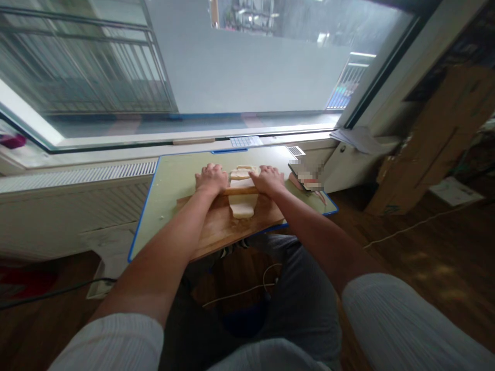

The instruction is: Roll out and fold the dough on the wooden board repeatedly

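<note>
A slim wooden rolling pin [243, 190] lies across a long strip of pale dough [243, 208]. At the pin's left end is my left hand [211, 178], its fingers curled over the wood. My right hand [268, 180] presses on the other end in the same way. Beyond the pin, the far part of the dough looks folded or bunched up. Beneath the dough is a wooden board [216, 226], resting on a light green tabletop with a blue edge [166, 178]. My palms hide both pin ends.
A dark-edged tablet or phone [305, 178], partly blurred out, stands at the table's right. Behind the table are a radiator [116, 170] and a window sill holding a white keyboard-like object [246, 141]. Cardboard [429, 134] leans at the right, and a white cable [417, 224] crosses the floor.
</note>
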Motion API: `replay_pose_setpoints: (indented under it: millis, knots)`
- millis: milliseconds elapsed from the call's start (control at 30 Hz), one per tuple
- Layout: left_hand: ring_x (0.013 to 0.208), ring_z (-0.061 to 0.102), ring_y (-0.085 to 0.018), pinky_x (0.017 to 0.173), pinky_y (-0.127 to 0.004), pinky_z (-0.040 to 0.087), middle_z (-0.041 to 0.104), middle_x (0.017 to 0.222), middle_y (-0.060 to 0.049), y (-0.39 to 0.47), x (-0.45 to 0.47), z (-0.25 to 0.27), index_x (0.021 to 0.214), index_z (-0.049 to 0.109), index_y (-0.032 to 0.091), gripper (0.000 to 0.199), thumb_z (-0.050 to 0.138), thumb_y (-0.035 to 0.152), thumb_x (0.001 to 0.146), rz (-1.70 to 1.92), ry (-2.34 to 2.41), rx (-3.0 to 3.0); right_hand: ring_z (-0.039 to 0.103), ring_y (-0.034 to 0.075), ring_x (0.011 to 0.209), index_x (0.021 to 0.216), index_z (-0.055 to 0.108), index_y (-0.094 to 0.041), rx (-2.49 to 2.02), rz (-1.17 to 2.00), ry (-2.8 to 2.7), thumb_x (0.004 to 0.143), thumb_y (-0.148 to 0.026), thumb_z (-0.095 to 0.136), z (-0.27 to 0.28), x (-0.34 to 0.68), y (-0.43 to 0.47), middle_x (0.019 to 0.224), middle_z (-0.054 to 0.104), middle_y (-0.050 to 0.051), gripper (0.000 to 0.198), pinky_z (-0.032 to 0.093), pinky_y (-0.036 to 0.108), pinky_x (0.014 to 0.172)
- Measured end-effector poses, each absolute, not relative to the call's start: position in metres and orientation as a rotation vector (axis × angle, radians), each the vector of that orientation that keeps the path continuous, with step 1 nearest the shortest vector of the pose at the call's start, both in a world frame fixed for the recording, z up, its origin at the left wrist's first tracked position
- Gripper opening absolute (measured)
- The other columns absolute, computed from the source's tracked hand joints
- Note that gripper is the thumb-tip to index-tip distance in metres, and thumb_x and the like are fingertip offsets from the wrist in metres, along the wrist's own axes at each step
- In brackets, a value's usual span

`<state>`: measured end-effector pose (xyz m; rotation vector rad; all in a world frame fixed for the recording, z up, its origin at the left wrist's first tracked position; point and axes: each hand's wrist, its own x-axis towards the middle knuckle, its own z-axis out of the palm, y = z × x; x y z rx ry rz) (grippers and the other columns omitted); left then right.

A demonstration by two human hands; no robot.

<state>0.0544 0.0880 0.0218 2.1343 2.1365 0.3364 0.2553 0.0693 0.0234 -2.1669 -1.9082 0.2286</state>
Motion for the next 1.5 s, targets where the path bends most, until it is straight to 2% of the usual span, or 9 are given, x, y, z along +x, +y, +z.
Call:
replay_pose_setpoints:
  millis: [200, 400, 533, 800, 1000, 1133, 1233, 1500]
  knots:
    - [0.14, 0.054, -0.036, 0.116, -0.058, 0.041, 0.063, 0.15, -0.019, 0.125, 0.059, 0.024, 0.138, 0.069, 0.022, 0.051, 0.034, 0.036, 0.102, 0.495, 2.183, 2.17, 0.052, 0.037, 0.143, 0.149, 0.06, -0.013, -2.178, 0.198, -1.88, 0.107, -0.057, 0.044, 0.022, 0.257, 0.114, 0.156, 0.058, 0.023, 0.063, 0.038, 0.057, 0.119]
    - [0.141, 0.054, -0.036, 0.116, -0.057, 0.043, 0.061, 0.153, -0.019, 0.136, 0.061, 0.024, 0.139, 0.068, 0.02, 0.053, 0.033, 0.037, 0.102, 0.432, 2.171, 2.173, 0.052, 0.038, 0.142, 0.147, 0.06, -0.011, -2.158, 0.18, -1.892, 0.108, -0.058, 0.044, 0.02, 0.257, 0.128, 0.154, 0.059, 0.024, 0.063, 0.039, 0.057, 0.119]
    - [0.143, 0.053, -0.036, 0.117, -0.057, 0.044, 0.058, 0.156, -0.019, 0.132, 0.06, 0.022, 0.144, 0.065, 0.02, 0.056, 0.034, 0.042, 0.102, 0.347, 2.114, 2.199, 0.05, 0.04, 0.145, 0.15, 0.057, -0.011, -2.178, 0.272, -1.872, 0.106, -0.064, 0.042, 0.02, 0.258, 0.122, 0.158, 0.055, 0.025, 0.07, 0.038, 0.059, 0.12]
    - [0.154, 0.043, -0.039, 0.123, -0.064, 0.039, 0.045, 0.17, -0.017, 0.11, 0.056, 0.017, 0.159, 0.053, 0.025, 0.067, 0.033, 0.052, 0.101, 0.162, 2.073, 2.085, 0.044, 0.042, 0.151, 0.158, 0.051, -0.011, -2.21, 0.414, -1.856, 0.102, -0.07, 0.039, 0.024, 0.259, 0.085, 0.165, 0.049, 0.023, 0.082, 0.035, 0.062, 0.123]
    - [0.161, 0.035, -0.039, 0.128, -0.067, 0.03, 0.035, 0.179, -0.011, 0.077, 0.056, 0.021, 0.168, 0.041, 0.03, 0.072, 0.03, 0.055, 0.101, 0.018, 2.044, 2.06, 0.05, 0.04, 0.146, 0.156, 0.053, -0.014, -2.201, 0.323, -1.964, 0.105, -0.057, 0.039, 0.023, 0.257, 0.044, 0.162, 0.053, 0.021, 0.068, 0.038, 0.059, 0.12]
    - [0.159, 0.04, -0.038, 0.127, -0.066, 0.033, 0.037, 0.178, -0.01, 0.043, 0.054, 0.023, 0.165, 0.048, 0.031, 0.07, 0.025, 0.055, 0.103, 0.025, 2.028, 2.134, 0.053, 0.039, 0.141, 0.144, 0.064, -0.016, -2.134, 0.128, -2.102, 0.109, -0.044, 0.034, 0.021, 0.256, 0.008, 0.153, 0.061, 0.021, 0.055, 0.039, 0.062, 0.117]
    - [0.157, 0.043, -0.035, 0.126, -0.065, 0.034, 0.043, 0.175, -0.009, 0.014, 0.054, 0.023, 0.159, 0.056, 0.033, 0.066, 0.021, 0.051, 0.105, 0.086, 2.05, 2.186, 0.051, 0.039, 0.141, 0.136, 0.069, -0.017, -2.076, 0.021, -2.125, 0.112, -0.044, 0.029, 0.018, 0.255, -0.019, 0.148, 0.066, 0.02, 0.053, 0.036, 0.063, 0.12]
    - [0.16, 0.039, -0.033, 0.127, -0.063, 0.033, 0.041, 0.176, -0.009, -0.015, 0.054, 0.022, 0.163, 0.052, 0.03, 0.066, 0.023, 0.049, 0.106, 0.186, 2.088, 2.219, 0.042, 0.038, 0.152, 0.147, 0.061, -0.013, -2.027, 0.019, -2.09, 0.114, -0.049, 0.028, 0.012, 0.255, -0.044, 0.158, 0.058, 0.021, 0.059, 0.024, 0.066, 0.128]
